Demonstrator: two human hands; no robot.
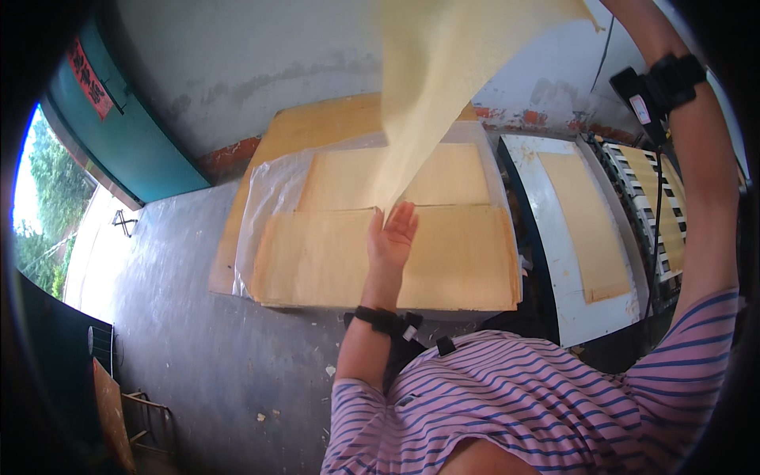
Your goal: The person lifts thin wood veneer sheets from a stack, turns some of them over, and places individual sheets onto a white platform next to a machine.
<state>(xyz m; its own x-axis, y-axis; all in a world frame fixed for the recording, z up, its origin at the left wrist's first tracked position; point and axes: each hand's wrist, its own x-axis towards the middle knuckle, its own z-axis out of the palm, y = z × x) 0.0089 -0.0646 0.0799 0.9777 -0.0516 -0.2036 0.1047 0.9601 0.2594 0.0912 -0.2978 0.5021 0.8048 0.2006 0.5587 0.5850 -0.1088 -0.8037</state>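
A thin pale-yellow sheet [442, 71] hangs in the air before me and runs out of the top of the picture. Its lower end narrows to a folded tip between the thumb and fingers of my left hand [393, 231]. Below that hand lies a front stack of flat yellow sheets [320, 255], brownish along its side edges. Behind it is a second stack [454, 172], partly covered by the hanging sheet. My right arm is raised at the right, its hand beyond the top edge and out of view.
The stacks lie on clear plastic film [270, 190] over a wooden board [320, 127]. At the right, a metal-topped surface [540, 225] carries a single yellow sheet [585, 225], beside a slatted conveyor [644, 196]. A green door [130, 130] and a folding chair [145, 409] are at left.
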